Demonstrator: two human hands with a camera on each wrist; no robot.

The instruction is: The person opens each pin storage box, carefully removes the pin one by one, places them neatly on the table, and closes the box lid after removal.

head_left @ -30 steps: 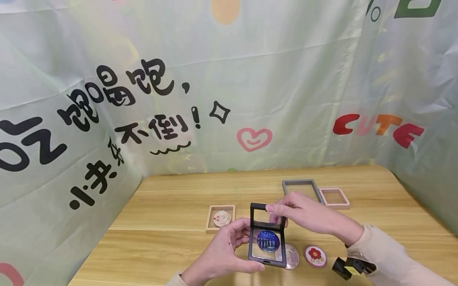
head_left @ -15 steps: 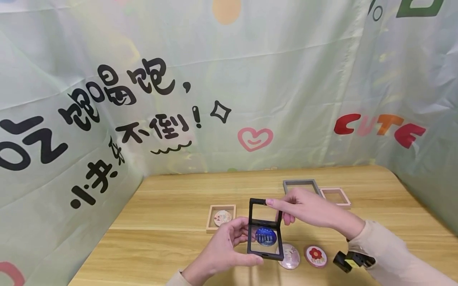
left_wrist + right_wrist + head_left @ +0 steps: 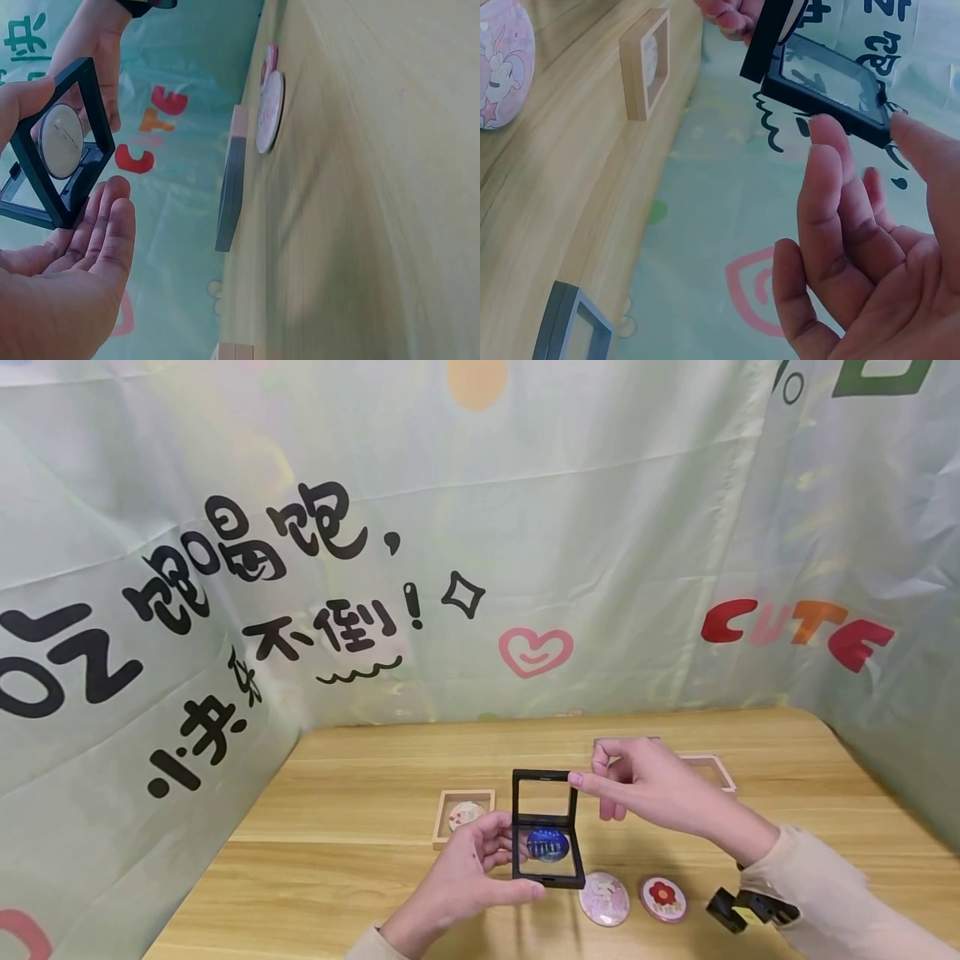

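Note:
A hinged black display case (image 3: 550,882) with clear windows stands unfolded above the table, its lid tilted up. Behind the window of its lower half is a round blue badge (image 3: 548,844). My left hand (image 3: 461,885) grips the case from the left, thumb at the front edge and fingers around the far side. At the lid's upper right corner, the thumb of my right hand (image 3: 663,789) touches the frame. The other fingers of that hand are loosely bent and spread away from the case, as the right wrist view shows.
A light wooden frame (image 3: 437,827) holding a round badge (image 3: 466,815) lies behind the left hand. A lilac badge (image 3: 604,899) and a red-flower badge (image 3: 663,899) lie at the front. Farther back are a grey frame (image 3: 231,195) and a pink frame (image 3: 729,778). Printed cloth (image 3: 600,527) encloses the table.
The case has moved up and slightly left, uncovering more of the lilac badge. Its lid looks raised further. My right fingers have come off the lid, leaving the thumb on its corner.

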